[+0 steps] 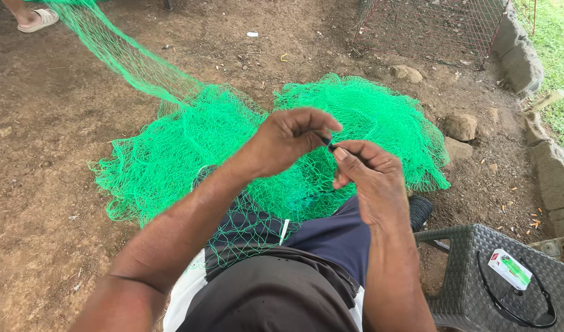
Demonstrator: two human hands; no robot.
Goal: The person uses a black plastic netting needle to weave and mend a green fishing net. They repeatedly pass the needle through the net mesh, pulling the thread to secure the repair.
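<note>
A big heap of bright green netting [189, 141] lies on the dirt ground in front of me and drapes over my lap. My left hand [288, 138] and my right hand [371, 178] meet above it at chest height. Both pinch a small dark piece, a thin cord or needle end [328, 143], between thumb and fingertips, together with strands of the netting. A long strip of the same netting [110, 49] stretches away to the upper left.
A grey woven stool [466, 270] stands at my right, bearing a small white and green packet [509, 268] and a black loop. Stones [460, 126] lie beyond the net, with a wire cage [429, 27], a concrete kerb and a person's sandalled foot [36, 18].
</note>
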